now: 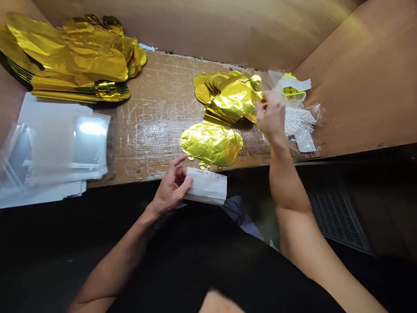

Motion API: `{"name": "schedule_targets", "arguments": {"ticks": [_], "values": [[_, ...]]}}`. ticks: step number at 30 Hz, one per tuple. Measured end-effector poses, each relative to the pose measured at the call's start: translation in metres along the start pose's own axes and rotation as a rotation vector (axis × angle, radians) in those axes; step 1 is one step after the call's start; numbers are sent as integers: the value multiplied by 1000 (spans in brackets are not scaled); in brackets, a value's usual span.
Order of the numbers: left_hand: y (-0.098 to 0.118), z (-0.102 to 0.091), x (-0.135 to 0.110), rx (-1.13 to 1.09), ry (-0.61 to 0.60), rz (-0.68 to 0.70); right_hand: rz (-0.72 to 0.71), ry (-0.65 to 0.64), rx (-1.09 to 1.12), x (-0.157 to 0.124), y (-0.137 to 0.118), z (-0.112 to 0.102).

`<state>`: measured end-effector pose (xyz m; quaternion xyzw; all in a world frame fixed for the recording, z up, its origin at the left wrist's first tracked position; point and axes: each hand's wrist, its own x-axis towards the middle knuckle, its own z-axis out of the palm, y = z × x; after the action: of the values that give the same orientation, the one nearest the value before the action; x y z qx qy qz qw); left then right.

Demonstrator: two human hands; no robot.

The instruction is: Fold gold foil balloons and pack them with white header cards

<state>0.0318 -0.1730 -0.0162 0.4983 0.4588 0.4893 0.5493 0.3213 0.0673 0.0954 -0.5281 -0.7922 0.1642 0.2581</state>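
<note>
My left hand (pixel 171 188) grips a folded white packet (pixel 208 186) at the table's front edge, thumb on top. My right hand (pixel 271 116) reaches out over the right side of the wooden table (pixel 153 117). It is blurred by motion, so I cannot tell whether it is closed. It sits at the edge of a crumpled gold foil balloon (pixel 236 98), beside a clear bag of white straws (pixel 298 119). A flatter gold foil balloon (pixel 211 143) lies just beyond the packet.
A big stack of gold foil balloons (pixel 71 56) fills the back left. Clear plastic sleeves on white sheets (pixel 55 148) lie at the left. A small yellow packet with a white label (pixel 292 87) is at the back right. Wooden walls (pixel 365 74) enclose the table.
</note>
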Motion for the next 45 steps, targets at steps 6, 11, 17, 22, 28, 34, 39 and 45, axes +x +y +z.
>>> {"name": "schedule_targets", "arguments": {"ticks": [6,11,17,22,28,34,39,45], "values": [[6,9,4,-131,89,42,-61,-764,691,-116,-64,70],[7,9,8,-262,-38,-184,20,-623,849,-134,-60,78],[16,19,8,-5,-115,-153,-379,-230,171,-146,-74,70],[23,31,5,392,-84,89,-579,-192,-188,-160,-84,74],[23,33,5,502,-105,179,-598,-195,-123,-160,-76,83],[24,27,3,278,-132,-17,-330,-71,139,-153,-68,81],[24,23,2,312,-122,2,-483,-245,51,-157,-81,74],[23,20,0,448,-185,131,-646,-294,-133,-160,-90,78]]}}
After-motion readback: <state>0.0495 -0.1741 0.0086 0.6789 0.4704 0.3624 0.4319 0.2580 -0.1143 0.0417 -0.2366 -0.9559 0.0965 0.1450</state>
